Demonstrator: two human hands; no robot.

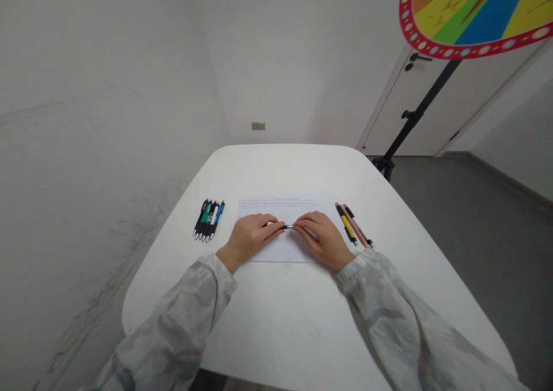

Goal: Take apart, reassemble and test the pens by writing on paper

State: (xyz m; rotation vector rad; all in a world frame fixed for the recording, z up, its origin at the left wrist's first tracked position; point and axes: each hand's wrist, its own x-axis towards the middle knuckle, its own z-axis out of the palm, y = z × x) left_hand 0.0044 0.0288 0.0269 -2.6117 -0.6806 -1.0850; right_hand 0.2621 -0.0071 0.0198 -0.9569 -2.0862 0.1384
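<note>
My left hand (251, 236) and my right hand (322, 236) meet over a white sheet of paper (285, 208) in the middle of the white table (280, 322). Between their pinched fingertips they hold a thin dark pen (288, 227), lying sideways just above the paper. Both hands have their fingers closed on it. A row of several pens (209, 220) with black, green and blue barrels lies left of the paper. Three pens (353, 226), one yellow and one pink, lie to its right.
A colourful prize wheel (475, 11) on a black stand (415, 117) rises at the right behind the table. A white wall runs along the left side. A door (415, 97) is behind the stand, and grey floor lies at the right.
</note>
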